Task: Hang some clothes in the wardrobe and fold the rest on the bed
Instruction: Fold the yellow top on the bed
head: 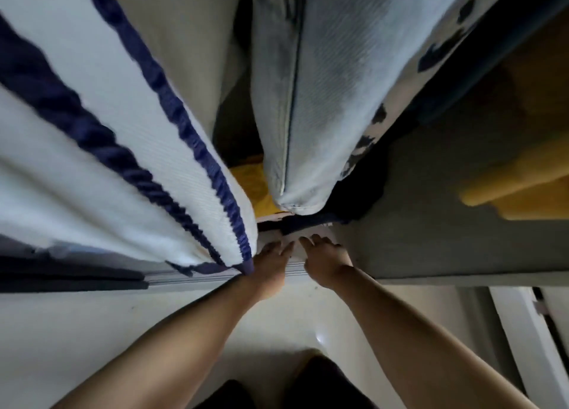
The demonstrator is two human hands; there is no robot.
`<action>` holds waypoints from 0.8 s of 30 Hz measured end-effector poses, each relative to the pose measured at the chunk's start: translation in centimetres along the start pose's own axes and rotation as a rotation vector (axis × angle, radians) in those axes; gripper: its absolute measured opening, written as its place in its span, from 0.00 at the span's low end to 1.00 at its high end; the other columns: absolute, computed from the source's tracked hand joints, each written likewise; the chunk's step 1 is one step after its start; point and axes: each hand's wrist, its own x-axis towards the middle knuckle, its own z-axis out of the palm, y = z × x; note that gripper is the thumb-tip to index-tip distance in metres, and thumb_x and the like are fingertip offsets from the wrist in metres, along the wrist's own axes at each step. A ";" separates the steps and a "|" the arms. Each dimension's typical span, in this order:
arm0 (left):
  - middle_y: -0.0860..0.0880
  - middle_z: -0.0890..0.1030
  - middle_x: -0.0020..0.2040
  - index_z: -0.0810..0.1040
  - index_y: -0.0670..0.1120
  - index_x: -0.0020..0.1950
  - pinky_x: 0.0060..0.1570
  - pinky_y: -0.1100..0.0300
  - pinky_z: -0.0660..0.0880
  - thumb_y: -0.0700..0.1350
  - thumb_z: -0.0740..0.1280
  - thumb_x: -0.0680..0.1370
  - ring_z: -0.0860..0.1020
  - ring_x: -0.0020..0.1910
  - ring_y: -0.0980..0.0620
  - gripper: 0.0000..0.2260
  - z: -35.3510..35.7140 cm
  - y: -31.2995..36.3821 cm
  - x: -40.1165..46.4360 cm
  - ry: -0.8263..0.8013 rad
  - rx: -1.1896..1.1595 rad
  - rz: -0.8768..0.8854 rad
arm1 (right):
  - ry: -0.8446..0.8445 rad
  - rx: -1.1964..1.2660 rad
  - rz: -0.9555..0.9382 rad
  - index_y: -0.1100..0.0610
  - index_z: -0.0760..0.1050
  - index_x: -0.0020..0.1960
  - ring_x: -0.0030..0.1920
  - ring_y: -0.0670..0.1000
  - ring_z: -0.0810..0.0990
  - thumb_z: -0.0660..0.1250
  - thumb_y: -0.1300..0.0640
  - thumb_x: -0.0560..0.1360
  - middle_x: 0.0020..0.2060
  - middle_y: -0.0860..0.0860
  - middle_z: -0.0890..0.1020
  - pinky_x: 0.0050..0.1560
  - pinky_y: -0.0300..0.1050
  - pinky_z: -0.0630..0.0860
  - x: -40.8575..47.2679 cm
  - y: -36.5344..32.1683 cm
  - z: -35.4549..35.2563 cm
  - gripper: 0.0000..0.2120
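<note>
The view is filled by garments hung in the wardrobe: a white knitted garment with navy stripes (101, 149) at the left and a pale denim garment (308, 100) at the centre, with a white cloth printed in dark patches (431, 48) just beside it at the right. A yellow cloth (249, 180) is seen low between the first two, on the wardrobe floor. Below them, a pale and navy cloth (295, 226) lies at the wardrobe's front edge. The left hand (271, 263) and the right hand (323, 260) are reached down toward it with fingers extended; nothing is gripped, and whether the fingertips touch it cannot be told. The hem of the striped garment rests against the left wrist, so it could be dragged askew as the arm is drawn back. The low cloth could be snagged on the door track (215, 277).
</note>
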 end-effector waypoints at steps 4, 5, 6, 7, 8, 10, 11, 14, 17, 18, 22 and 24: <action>0.45 0.58 0.76 0.47 0.49 0.79 0.72 0.49 0.57 0.42 0.55 0.81 0.58 0.74 0.47 0.29 -2.0 1.8 -3.6 -0.002 0.057 0.046 | -0.044 0.099 0.053 0.52 0.59 0.74 0.66 0.58 0.70 0.59 0.56 0.77 0.68 0.55 0.68 0.58 0.51 0.72 -5.2 0.5 -2.2 0.26; 0.45 0.60 0.75 0.48 0.49 0.79 0.71 0.49 0.58 0.42 0.55 0.80 0.60 0.73 0.46 0.29 -2.2 1.9 -4.0 0.013 0.051 0.064 | -0.039 0.108 0.060 0.52 0.60 0.74 0.66 0.58 0.70 0.59 0.56 0.77 0.68 0.55 0.68 0.58 0.51 0.72 -6.0 0.5 -2.5 0.25; 0.45 0.63 0.74 0.50 0.49 0.79 0.70 0.50 0.59 0.42 0.55 0.79 0.62 0.72 0.45 0.28 -3.3 2.4 -5.1 0.033 0.050 0.087 | -0.017 0.116 0.069 0.52 0.61 0.73 0.65 0.58 0.71 0.59 0.56 0.77 0.68 0.55 0.69 0.57 0.50 0.72 -7.6 0.8 -3.5 0.25; 0.45 0.65 0.72 0.52 0.49 0.78 0.68 0.50 0.61 0.42 0.56 0.79 0.64 0.70 0.44 0.28 -4.0 2.6 -5.6 0.043 0.040 0.098 | 0.006 0.118 0.076 0.52 0.61 0.73 0.65 0.58 0.71 0.59 0.56 0.77 0.68 0.54 0.70 0.57 0.50 0.73 -8.6 0.9 -4.4 0.25; 0.45 0.67 0.70 0.54 0.50 0.77 0.66 0.50 0.62 0.43 0.57 0.79 0.66 0.68 0.44 0.27 -4.7 3.2 -6.7 0.048 0.046 0.119 | 0.034 0.130 0.093 0.52 0.62 0.73 0.64 0.58 0.72 0.59 0.56 0.77 0.67 0.54 0.70 0.57 0.50 0.73 -10.2 0.9 -5.3 0.24; 0.44 0.67 0.69 0.55 0.50 0.76 0.63 0.50 0.64 0.44 0.58 0.78 0.67 0.67 0.43 0.26 -6.0 4.0 -8.2 0.079 0.052 0.148 | 0.075 0.150 0.126 0.52 0.63 0.71 0.64 0.58 0.72 0.60 0.56 0.77 0.66 0.54 0.71 0.57 0.50 0.74 -12.6 0.8 -6.7 0.23; 0.44 0.67 0.69 0.55 0.50 0.76 0.62 0.49 0.65 0.44 0.58 0.78 0.67 0.67 0.42 0.27 -6.5 4.4 -9.1 0.084 0.063 0.154 | 0.094 0.165 0.155 0.52 0.63 0.71 0.64 0.58 0.72 0.59 0.56 0.77 0.65 0.54 0.71 0.57 0.51 0.74 -14.1 0.7 -7.2 0.23; 0.44 0.64 0.72 0.51 0.50 0.78 0.64 0.49 0.64 0.43 0.57 0.79 0.64 0.70 0.43 0.28 -7.9 5.8 -12.2 0.081 0.125 0.215 | 0.150 0.214 0.249 0.53 0.66 0.69 0.63 0.58 0.73 0.59 0.56 0.77 0.63 0.54 0.72 0.56 0.52 0.75 -19.1 0.4 -8.2 0.20; 0.44 0.62 0.73 0.49 0.50 0.78 0.66 0.48 0.63 0.45 0.57 0.80 0.63 0.71 0.42 0.28 -8.6 7.2 -15.5 0.071 0.202 0.280 | 0.180 0.254 0.324 0.54 0.67 0.69 0.61 0.59 0.75 0.58 0.55 0.79 0.62 0.55 0.73 0.54 0.52 0.74 -24.2 0.0 -8.4 0.19; 0.44 0.62 0.73 0.49 0.50 0.78 0.66 0.47 0.64 0.45 0.57 0.80 0.63 0.71 0.42 0.28 -8.8 7.6 -16.1 0.064 0.222 0.298 | 0.196 0.261 0.345 0.54 0.67 0.69 0.61 0.59 0.76 0.58 0.55 0.79 0.62 0.55 0.73 0.54 0.51 0.74 -25.5 0.0 -8.5 0.19; 0.44 0.62 0.74 0.50 0.49 0.79 0.66 0.48 0.64 0.45 0.56 0.81 0.63 0.71 0.42 0.27 -10.2 11.6 -18.5 0.080 0.301 0.392 | 0.240 0.297 0.467 0.54 0.68 0.68 0.58 0.60 0.78 0.57 0.57 0.78 0.60 0.55 0.75 0.53 0.51 0.76 -31.8 2.0 -8.8 0.19; 0.44 0.65 0.72 0.52 0.49 0.78 0.64 0.47 0.66 0.45 0.55 0.81 0.65 0.69 0.43 0.25 -10.9 15.2 -20.1 0.103 0.328 0.467 | 0.253 0.323 0.556 0.55 0.68 0.68 0.59 0.59 0.77 0.56 0.56 0.78 0.61 0.55 0.75 0.52 0.49 0.74 -35.6 3.9 -8.3 0.18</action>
